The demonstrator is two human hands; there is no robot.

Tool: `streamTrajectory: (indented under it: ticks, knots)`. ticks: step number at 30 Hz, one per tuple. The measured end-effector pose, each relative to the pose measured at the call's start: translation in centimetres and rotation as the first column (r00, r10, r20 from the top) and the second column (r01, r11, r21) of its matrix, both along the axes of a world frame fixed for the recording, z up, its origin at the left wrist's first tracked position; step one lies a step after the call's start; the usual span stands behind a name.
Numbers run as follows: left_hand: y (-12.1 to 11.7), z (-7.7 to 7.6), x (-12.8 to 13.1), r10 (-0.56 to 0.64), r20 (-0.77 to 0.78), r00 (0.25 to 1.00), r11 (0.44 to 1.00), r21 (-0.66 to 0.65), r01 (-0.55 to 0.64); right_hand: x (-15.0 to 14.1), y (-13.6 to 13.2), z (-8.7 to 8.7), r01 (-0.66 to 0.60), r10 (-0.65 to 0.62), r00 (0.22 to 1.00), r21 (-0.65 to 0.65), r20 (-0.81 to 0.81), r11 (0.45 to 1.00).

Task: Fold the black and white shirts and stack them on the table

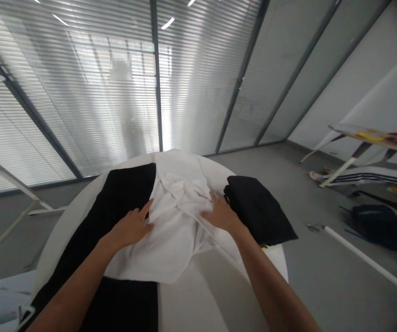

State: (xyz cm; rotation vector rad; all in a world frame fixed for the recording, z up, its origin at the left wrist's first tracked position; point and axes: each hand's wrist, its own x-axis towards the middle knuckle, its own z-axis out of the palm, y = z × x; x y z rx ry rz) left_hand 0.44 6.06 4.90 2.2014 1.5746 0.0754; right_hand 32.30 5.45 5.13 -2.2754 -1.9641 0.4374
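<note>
Presently, left hand (131,227) and right hand (224,215), fingers open, touch the crumpled white cloth (167,244). Risk: uneven pulling could deepen its creases.

Bright light glows through the slatted blinds (191,92), washing out near their middle; thin white streaks (168,23) glare above. The grey floor (305,184) is dimmer. Soft shadows crease the white cloth (160,253). Blur smears the right side, distortion slants the dark uprights (157,69), and the upper-right corner blackens.
</note>
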Motion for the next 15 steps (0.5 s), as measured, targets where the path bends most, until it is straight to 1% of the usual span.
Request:
streamTrajectory:
  ticks: [3,6,7,9,11,12,13,14,15]
  knots:
    - [0.4,-1.3,-0.6,0.129,0.146,0.981,0.991,-0.052,-0.122,-0.7,-3.0,0.8,-0.088,0.088,0.994,-0.006,0.064,0.996]
    - [1.4,-2.1,-1.2,0.248,0.256,0.934,0.969,-0.068,-0.238,-2.4,-5.1,0.3,-0.144,0.142,0.986,0.016,0.092,0.99]
    - [1.6,-2.0,-1.3,0.282,0.279,0.918,0.959,-0.061,-0.277,-3.1,-5.4,-0.1,-0.153,0.151,0.985,0.016,0.09,0.988]
    - [1.6,-1.4,-1.0,0.317,0.324,0.891,0.945,-0.034,-0.324,-4.0,-5.6,-1.0,-0.162,0.163,0.984,-0.017,0.067,0.987]
    - [0.9,-0.3,-0.3,0.299,0.403,0.865,0.942,0.021,-0.335,-4.3,-5.4,-1.7,-0.17,0.172,0.985,-0.064,0.034,0.983]
    - [0.3,0.3,0.2,0.281,0.466,0.839,0.943,0.031,-0.332,-4.2,-5.3,-1.9,-0.173,0.175,0.984,-0.084,0.02,0.981]
    - [-0.4,0.8,0.7,0.269,0.547,0.793,0.944,0.016,-0.331,-3.8,-5.3,-2.0,-0.181,0.183,0.983,-0.101,0.01,0.978]
    - [-1.1,1.3,1.2,0.275,0.636,0.721,0.948,-0.052,-0.316,-3.4,-5.3,-1.9,-0.2,0.201,0.98,-0.112,0.001,0.973]
    - [-1.8,1.5,1.7,0.298,0.724,0.622,0.947,-0.144,-0.286,-2.8,-5.3,-1.9,-0.227,0.228,0.974,-0.117,-0.005,0.967]
